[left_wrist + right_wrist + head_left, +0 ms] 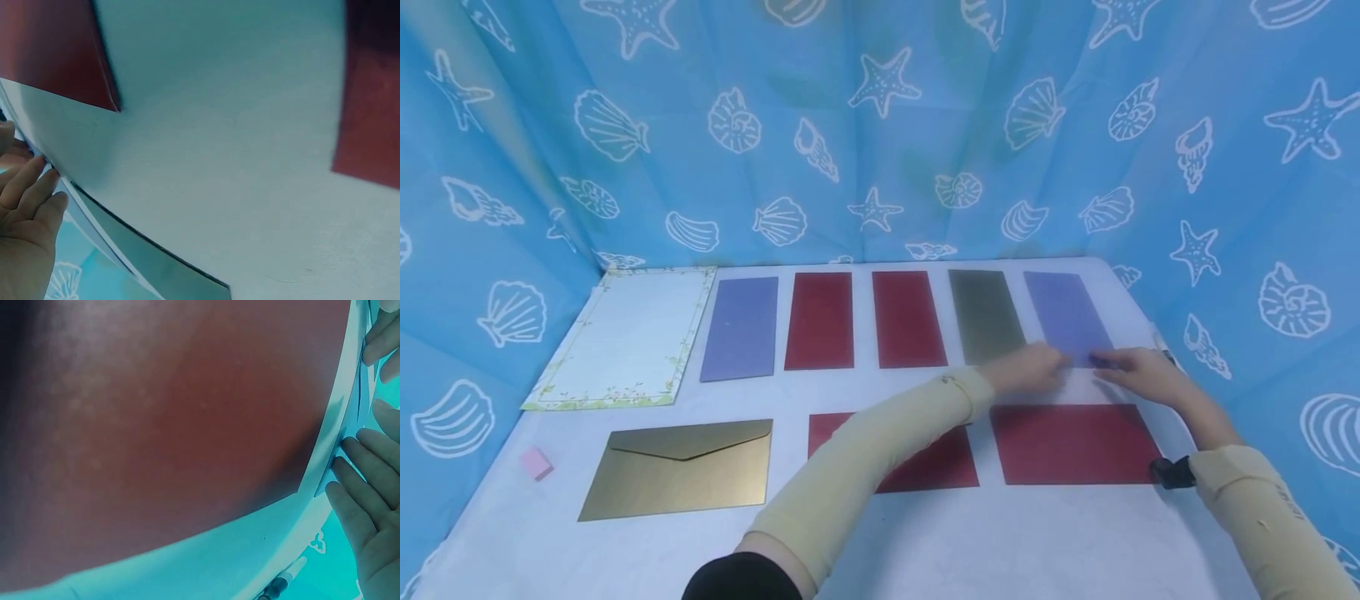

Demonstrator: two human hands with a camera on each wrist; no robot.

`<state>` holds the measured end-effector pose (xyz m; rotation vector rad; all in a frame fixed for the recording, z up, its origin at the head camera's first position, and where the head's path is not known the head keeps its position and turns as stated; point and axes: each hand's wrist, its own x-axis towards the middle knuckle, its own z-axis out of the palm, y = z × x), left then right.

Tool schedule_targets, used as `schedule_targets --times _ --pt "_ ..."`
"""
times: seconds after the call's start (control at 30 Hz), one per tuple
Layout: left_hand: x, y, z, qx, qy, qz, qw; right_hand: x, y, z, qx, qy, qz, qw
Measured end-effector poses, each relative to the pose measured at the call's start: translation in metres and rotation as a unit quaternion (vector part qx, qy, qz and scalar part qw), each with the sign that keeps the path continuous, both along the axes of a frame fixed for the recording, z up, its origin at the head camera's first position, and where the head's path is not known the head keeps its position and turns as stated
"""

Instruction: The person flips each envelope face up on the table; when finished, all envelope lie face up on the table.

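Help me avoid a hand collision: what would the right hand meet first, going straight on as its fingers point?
Probably the rightmost purple rectangle: the right hand has fingertips by that piece's near right corner, contact unclear. The left hand lies next in line.

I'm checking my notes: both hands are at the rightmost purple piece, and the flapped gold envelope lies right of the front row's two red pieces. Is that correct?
Not quite: the gold envelope lies left of the two red pieces, as the head view shows. The rest is right: the left hand and right hand are at the rightmost purple piece.
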<state>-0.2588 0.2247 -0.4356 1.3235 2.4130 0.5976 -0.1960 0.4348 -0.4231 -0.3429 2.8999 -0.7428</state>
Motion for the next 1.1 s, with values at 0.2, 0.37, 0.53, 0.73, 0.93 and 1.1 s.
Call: schedule_targets --times 0.2,0.37,0.53,0.73,0.93,1.1 --pt "-0.003 -0.009 0.002 0.021 0.022 -0.041 0.9987 0.000 -0.004 -0.001 0.000 -0.010 -0.007 0.9999" --pt "-0.004 -0.021 0.005 0.028 -0.013 -0.030 0.9991 0.001 -0.006 -0.001 0.003 0.000 -0.007 1.0000" --pt "-0.008 -0.035 0.008 0.037 -0.023 -0.001 0.9991 0.000 -0.012 0.002 0.016 0.036 0.000 0.9992" --pt "-0.015 -0.054 0.008 0.039 0.014 -0.009 0.9991 0.000 -0.025 0.008 0.000 0.058 0.000 0.9983" --pt "-0.021 -0.072 0.003 0.049 0.034 -0.012 0.9982 -0.002 -0.040 0.012 -0.004 0.060 0.008 0.9981" --pt "-0.021 -0.083 -0.001 0.058 0.033 0.015 0.9977 -0.004 -0.053 0.017 -0.019 0.048 0.019 0.9985"
